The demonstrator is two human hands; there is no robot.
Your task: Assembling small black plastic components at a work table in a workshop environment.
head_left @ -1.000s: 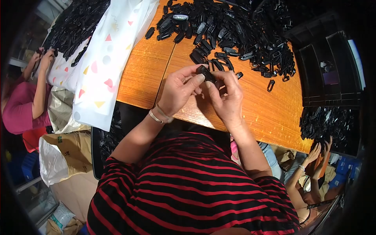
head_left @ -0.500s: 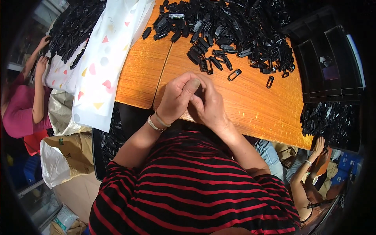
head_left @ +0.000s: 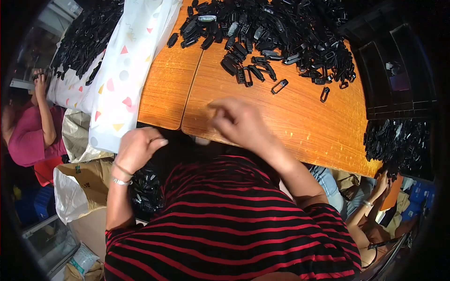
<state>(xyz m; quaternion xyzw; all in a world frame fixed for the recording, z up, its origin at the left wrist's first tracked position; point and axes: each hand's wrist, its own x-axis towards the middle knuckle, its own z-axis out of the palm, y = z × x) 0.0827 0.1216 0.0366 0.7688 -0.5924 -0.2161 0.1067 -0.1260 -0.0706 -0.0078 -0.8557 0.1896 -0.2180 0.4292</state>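
My left hand (head_left: 138,146) hangs off the table's front left edge, above a dark bin of small black plastic parts (head_left: 145,187). Its thumb stretches to the right and the other fingers bend downward, mostly hidden; whether they hold anything does not show. Over the front of the wooden table, my right hand (head_left: 239,122) is blurred by motion. Its index finger and thumb stand apart, with nothing visible between them. Beyond it lie two loose black plastic frames (head_left: 280,86) and a large heap of similar black plastic pieces (head_left: 267,37).
A white patterned sheet (head_left: 123,75) drapes along the table's left side. At right stands a black crate (head_left: 398,75), with another pile of black parts (head_left: 398,145) below it. Co-workers' hands are at the far left (head_left: 40,84) and lower right (head_left: 382,187). An open sack (head_left: 72,192) stands at lower left.
My hands, together over the table before, have parted. The left has moved left and down over the bin; the right stays over the table with its fingers spreading.
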